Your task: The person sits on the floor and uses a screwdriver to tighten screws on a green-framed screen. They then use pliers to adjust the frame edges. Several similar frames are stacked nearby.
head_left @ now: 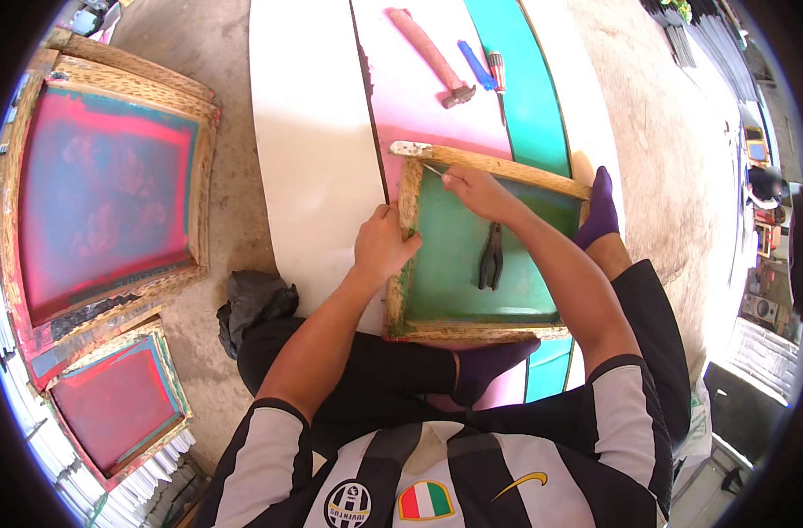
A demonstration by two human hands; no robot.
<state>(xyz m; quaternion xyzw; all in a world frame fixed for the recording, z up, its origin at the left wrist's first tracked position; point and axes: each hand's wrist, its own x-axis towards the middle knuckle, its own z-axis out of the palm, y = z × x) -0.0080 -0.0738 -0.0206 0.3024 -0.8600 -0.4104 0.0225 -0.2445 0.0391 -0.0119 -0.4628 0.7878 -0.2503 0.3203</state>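
A wooden-framed printing screen (498, 162) with green mesh lies in front of me, between my legs. My left hand (385, 244) is closed around the frame's left side bar. Over the far left corner, my right hand (476, 192) is closed on a thin metal tool (433, 169). Its tip points toward the inside of that corner; its handle is hidden in my fingers, so I cannot tell its exact kind. A pair of dark pliers (490, 262) rests on the mesh below my right forearm. White material covers the frame's far left corner.
Beyond the frame lie a hammer (426, 53), a blue-handled tool (477, 65) and a screwdriver (498, 79) on the white, pink and teal board (313, 106). Larger red-and-blue screens (111, 194) stand at left, with a smaller red one (115, 405) nearer. A black bag (256, 304) sits by my left knee.
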